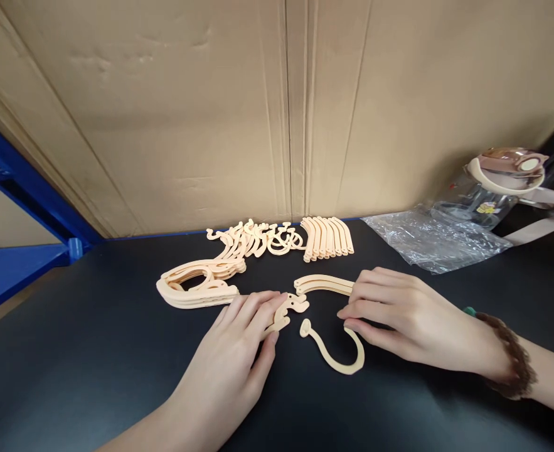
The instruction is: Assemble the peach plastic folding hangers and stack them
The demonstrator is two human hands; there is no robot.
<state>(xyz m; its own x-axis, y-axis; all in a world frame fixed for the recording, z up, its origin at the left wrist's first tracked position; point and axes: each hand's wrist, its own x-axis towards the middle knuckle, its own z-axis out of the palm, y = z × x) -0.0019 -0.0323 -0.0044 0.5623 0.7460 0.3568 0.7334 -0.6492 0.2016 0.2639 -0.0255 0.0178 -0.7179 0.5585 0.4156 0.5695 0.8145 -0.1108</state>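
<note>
My left hand (241, 342) is closed on a small cream plastic hanger centre piece (298, 303) low over the black table; its fingers hide part of it. The fingers of my right hand (399, 314) are closed over the right end of two curved cream hanger arms (324, 282) lying side by side. Below them a cream plastic hook (340, 367) rests flat, its curved tip close to my right thumb. Beyond my left hand sits a stack of folded hangers (196, 301).
At the back lie a pile of loose hooks and small pieces (253, 238) and a row of curved arms (328, 238). A crinkled clear bag (436, 235) and a clear bottle (488, 194) stand right. Cardboard (187, 125) backs the table; a blue metal frame (32, 188) is left.
</note>
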